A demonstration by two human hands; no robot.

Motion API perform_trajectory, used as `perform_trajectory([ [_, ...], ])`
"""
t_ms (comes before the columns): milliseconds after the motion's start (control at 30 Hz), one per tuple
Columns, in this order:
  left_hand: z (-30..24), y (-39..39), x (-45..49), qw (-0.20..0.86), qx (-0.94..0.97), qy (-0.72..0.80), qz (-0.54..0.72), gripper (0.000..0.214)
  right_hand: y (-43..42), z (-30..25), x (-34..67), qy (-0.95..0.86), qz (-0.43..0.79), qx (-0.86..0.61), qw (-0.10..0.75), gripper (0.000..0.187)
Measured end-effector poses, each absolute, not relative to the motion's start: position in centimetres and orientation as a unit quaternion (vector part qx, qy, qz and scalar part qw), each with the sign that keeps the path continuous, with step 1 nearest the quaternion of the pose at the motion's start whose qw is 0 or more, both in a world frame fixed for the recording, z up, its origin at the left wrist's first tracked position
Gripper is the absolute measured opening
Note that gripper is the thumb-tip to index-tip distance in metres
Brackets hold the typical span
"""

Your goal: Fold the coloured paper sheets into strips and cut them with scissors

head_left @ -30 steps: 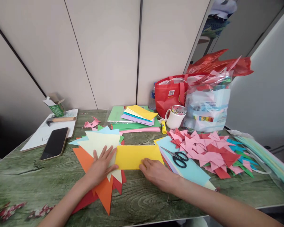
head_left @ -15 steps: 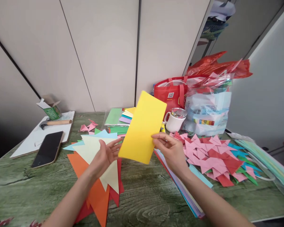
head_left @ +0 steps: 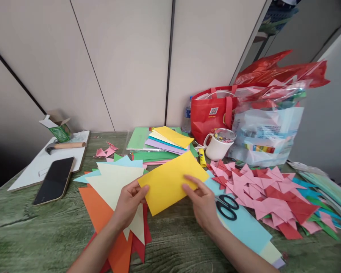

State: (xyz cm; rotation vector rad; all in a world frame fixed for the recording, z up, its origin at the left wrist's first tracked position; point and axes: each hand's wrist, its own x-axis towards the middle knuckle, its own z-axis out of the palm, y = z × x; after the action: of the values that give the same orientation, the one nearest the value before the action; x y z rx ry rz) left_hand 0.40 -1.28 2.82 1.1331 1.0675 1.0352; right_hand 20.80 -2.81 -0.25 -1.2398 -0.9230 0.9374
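Both hands hold a folded yellow paper (head_left: 172, 180) just above the table, tilted. My left hand (head_left: 130, 203) pinches its left corner, and my right hand (head_left: 203, 201) grips its lower right edge with fingers on top. Under my left hand lies a fan of large paper triangles (head_left: 113, 182) in cream, orange, red and light blue. Black scissors (head_left: 227, 206) rest on a light blue sheet (head_left: 250, 227) right beside my right hand.
A heap of pink, red and green folded triangles (head_left: 272, 193) covers the right side. Behind are a stack of coloured sheets (head_left: 165, 142), a yellow glue stick (head_left: 201, 156), a white mug (head_left: 218, 144), a red bag (head_left: 216, 113) and a plastic bag (head_left: 267, 129). A phone (head_left: 55, 180), clipboard (head_left: 28, 172), hammer (head_left: 64, 145) and green carton (head_left: 58, 129) sit at left.
The yellow paper lay flat under both hands, was lifted upright in front of me, and now is lowered again, turned to lie at a slant near the table.
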Motion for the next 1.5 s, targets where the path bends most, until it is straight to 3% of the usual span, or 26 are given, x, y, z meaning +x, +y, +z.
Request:
perform_trajectory([
  [100, 2.8, -1.0, -0.6, 0.574, 0.508, 0.484, 0.422, 0.04, -1.8, 0.8, 22.3, -0.319, 0.376, -0.519, 0.698, 0.065],
  [167, 3.0, -0.8, -1.0, 0.57, 0.51, 0.492, 0.416, 0.036, -1.3, 1.3, 23.2, -0.287, 0.377, -0.491, 0.731, 0.073],
  [300, 3.5, -0.4, -1.5, 0.566, 0.491, 0.497, 0.438, 0.024, -1.1, 1.2, 23.7, -0.257, 0.407, -0.48, 0.733, 0.054],
  [467, 4.2, -0.1, -1.6, 0.555, 0.468, 0.505, 0.467, 0.035, -1.2, 0.8, 23.3, -0.25, 0.414, -0.477, 0.734, 0.033],
  [733, 4.0, 0.1, -1.8, 0.565, 0.443, 0.503, 0.482, 0.033, -1.1, 0.7, 23.4, -0.255, 0.408, -0.486, 0.729, 0.032],
  [867, 3.5, 0.5, -2.4, 0.555, 0.445, 0.509, 0.485, 0.031, -0.7, -0.3, 23.8, -0.282, 0.436, -0.515, 0.682, 0.032],
  [1033, 3.2, 1.0, -2.9, 0.493, 0.437, 0.53, 0.534, 0.054, 0.0, -0.7, 24.1, -0.274, 0.456, -0.511, 0.675, 0.037],
  [1267, 2.8, 1.1, -2.9, 0.465, 0.413, 0.503, 0.6, 0.052, 5.6, 1.8, 26.2, -0.267, 0.344, -0.517, 0.737, 0.042],
  [1500, 2.7, 1.3, -3.4, 0.405, 0.361, 0.507, 0.67, 0.04, 11.7, 3.4, 25.1, -0.352, 0.275, -0.562, 0.696, 0.033],
])
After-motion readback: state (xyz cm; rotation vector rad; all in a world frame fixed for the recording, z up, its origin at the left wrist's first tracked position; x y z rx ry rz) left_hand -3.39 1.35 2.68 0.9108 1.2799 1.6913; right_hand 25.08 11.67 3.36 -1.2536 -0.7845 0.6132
